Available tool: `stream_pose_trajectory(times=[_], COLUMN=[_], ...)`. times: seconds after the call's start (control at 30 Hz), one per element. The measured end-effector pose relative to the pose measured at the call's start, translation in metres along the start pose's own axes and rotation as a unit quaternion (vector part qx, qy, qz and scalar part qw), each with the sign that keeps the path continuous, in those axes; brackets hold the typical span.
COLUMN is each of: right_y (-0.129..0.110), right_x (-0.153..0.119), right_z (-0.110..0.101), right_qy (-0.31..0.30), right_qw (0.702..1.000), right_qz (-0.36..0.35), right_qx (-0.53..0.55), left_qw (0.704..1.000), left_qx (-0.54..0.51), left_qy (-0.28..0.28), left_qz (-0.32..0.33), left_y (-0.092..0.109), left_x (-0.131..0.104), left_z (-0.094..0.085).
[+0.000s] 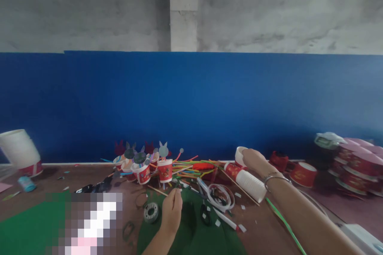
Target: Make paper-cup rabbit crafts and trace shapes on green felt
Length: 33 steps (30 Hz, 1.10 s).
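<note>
We see the right hand at the far right of the table, its fingers clamped on the rim of a paper cup, just beyond a stack of nested cups lying on its side. Nearer and to the left, the left hand is over a dark green sheet, fingertips bunched together; we cannot tell whether they pinch the thin stick that reaches them. Left of it we find a tape roll, and farther off, cups with animal-head cutouts.
</note>
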State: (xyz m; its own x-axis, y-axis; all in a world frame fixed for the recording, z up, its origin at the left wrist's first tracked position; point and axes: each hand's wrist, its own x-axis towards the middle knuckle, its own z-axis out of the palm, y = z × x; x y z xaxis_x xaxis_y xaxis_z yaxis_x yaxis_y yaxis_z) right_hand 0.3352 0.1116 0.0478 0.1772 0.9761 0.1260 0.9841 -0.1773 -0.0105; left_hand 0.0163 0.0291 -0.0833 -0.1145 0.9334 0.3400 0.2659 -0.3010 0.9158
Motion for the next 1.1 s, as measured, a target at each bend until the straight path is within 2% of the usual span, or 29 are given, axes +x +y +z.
stream_pose_trajectory(times=[0.13,0.23,0.37,0.43,0.5,0.57,0.6,0.63,0.67,0.7,0.77,0.83,0.87,0.9,0.97,1.03,1.1], right_y=[0.001,0.0,-0.001,-0.001,-0.001,-0.004,-0.007,-0.012,-0.019,-0.027,-0.05,-0.076,-0.089,-0.101,-0.123,-0.137,-0.144], right_x=[0.006,0.009,0.007,0.004,-0.002,-0.011,-0.016,-0.021,-0.028,-0.035,-0.051,-0.068,-0.078,-0.086,-0.103,-0.115,-0.123], right_z=[-0.006,-0.008,-0.013,-0.021,-0.031,-0.043,-0.047,-0.051,-0.052,-0.052,-0.043,-0.027,-0.017,-0.008,0.009,0.019,0.026], right_qy=[-0.048,-0.031,0.022,0.059,0.098,0.15,0.187,0.279,0.339,0.362,0.328,0.218,0.189,0.164,0.096,0.079,0.067], right_qw=[0.998,0.998,0.999,0.997,0.994,0.988,0.982,0.96,0.937,0.921,0.902,0.883,0.881,0.878,0.855,0.852,0.847], right_qz=[-0.017,-0.02,-0.014,-0.011,-0.01,-0.009,-0.003,0.005,-0.005,-0.03,-0.067,-0.105,-0.124,-0.148,-0.201,-0.211,-0.221], right_qx=[-0.038,-0.05,-0.046,-0.041,-0.04,-0.034,-0.026,0.022,0.078,0.138,0.273,0.401,0.416,0.424,0.469,0.473,0.479], left_qw=[1.0,1.0,0.998,0.992,0.973,0.955,0.952,0.952,0.953,0.956,0.965,0.98,0.987,0.992,0.995,0.996,0.997], left_qx=[-0.01,0.004,0.048,0.084,0.151,0.212,0.232,0.245,0.251,0.249,0.215,0.134,0.086,0.044,0.007,0.027,0.044], left_qy=[0.001,-0.006,-0.031,-0.062,-0.102,-0.113,-0.101,-0.078,-0.049,-0.013,0.035,0.056,0.055,0.046,0.005,-0.048,-0.056], left_qz=[-0.001,0.0,0.025,0.073,0.142,0.174,0.174,0.169,0.161,0.153,0.148,0.134,0.122,0.11,0.097,0.074,0.014], left_y=[0.0,-0.002,0.002,0.007,0.012,0.014,0.013,0.011,0.009,0.006,0.002,0.003,0.005,0.008,0.018,0.027,0.033], left_x=[0.0,0.001,0.0,-0.004,-0.007,-0.009,-0.008,-0.007,-0.005,-0.003,0.002,0.005,0.005,0.006,0.006,0.007,0.009], left_z=[-0.002,-0.003,-0.003,-0.002,0.0,0.002,0.002,0.002,0.001,0.0,-0.003,-0.006,-0.006,-0.006,-0.005,-0.001,0.002])
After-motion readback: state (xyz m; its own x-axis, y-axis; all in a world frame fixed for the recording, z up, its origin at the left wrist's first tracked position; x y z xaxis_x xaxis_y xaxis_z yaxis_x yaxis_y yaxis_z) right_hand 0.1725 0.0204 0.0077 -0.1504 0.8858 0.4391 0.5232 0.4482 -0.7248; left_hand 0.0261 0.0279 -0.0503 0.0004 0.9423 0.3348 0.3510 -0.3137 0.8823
